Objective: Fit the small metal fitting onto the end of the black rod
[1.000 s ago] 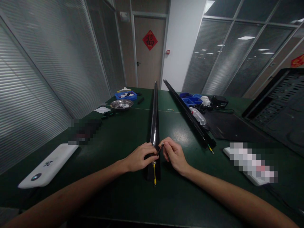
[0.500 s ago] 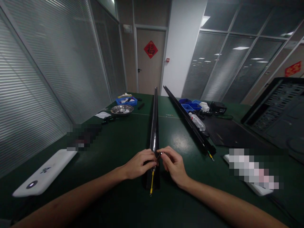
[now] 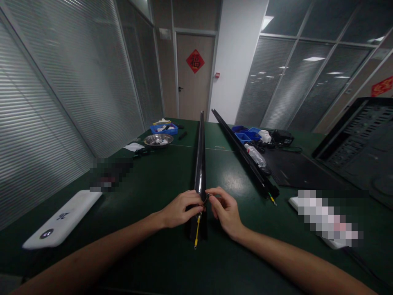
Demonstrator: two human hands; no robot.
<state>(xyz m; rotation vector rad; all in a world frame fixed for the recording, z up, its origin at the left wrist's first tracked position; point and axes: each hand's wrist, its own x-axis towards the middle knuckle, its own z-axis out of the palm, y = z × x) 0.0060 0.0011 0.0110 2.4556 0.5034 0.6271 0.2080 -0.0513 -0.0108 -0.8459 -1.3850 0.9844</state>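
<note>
A long black metal rail (image 3: 200, 164) lies lengthwise on the green table, pointing away from me. My left hand (image 3: 184, 208) rests over its near end, fingers curled, thumb and fingers closed around something mostly hidden. From the right side, my right hand (image 3: 225, 211) pinches a small shiny metal piece (image 3: 208, 196) between thumb and fingertips, right beside the left fingertips. A yellow wire (image 3: 197, 233) with a ring terminal hangs out of the rail's near end, below the left hand. What exactly the left fingers grip cannot be made out.
A second black rail (image 3: 242, 151) lies to the right, with a green-yellow wire (image 3: 272, 199). Blue bins (image 3: 242, 137) and a plastic bottle (image 3: 255, 156) stand beyond it. At left are a steel bowl (image 3: 158, 140), a blue tray (image 3: 166, 130) and a white device (image 3: 64, 219).
The view has shifted slightly. Both hands stay at the rail's near end, and the small metal piece shows a bit more between the fingertips.
</note>
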